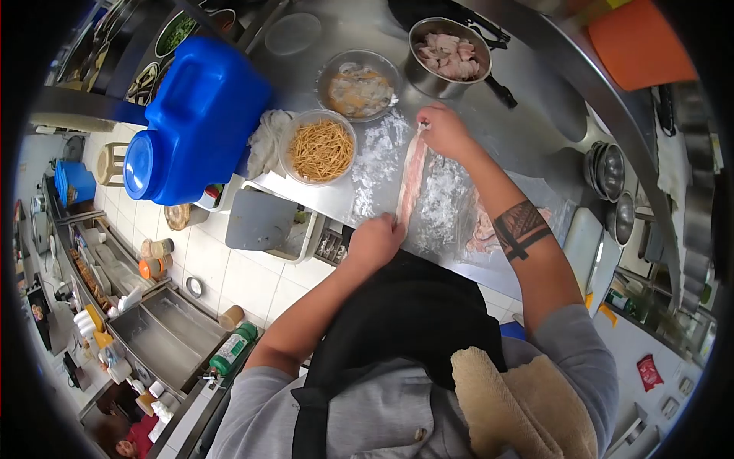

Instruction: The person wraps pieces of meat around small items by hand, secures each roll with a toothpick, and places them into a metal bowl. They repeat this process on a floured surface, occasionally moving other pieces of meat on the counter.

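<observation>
A long, thin strip of raw bacon (pixel 414 176) is stretched between my hands over the steel table. Its far end is pinched in the fingers of my right hand (pixel 445 131). At the near end, by the table's front edge, my left hand (pixel 375 243) grips the strip. White powder (pixel 443 200) lies scattered on the metal on both sides of it. More bacon slices (pixel 483 228) rest on a plastic sheet to the right, partly hidden by my right forearm.
Thin tan sticks (pixel 321 149) fill a clear tub on the left. Behind it, a bowl holds pale and orange food (pixel 359 90). A steel pot (pixel 430 83) with raw meat pieces stands at the back, its handle pointing right. A big blue jug (pixel 210 107) occupies the left side.
</observation>
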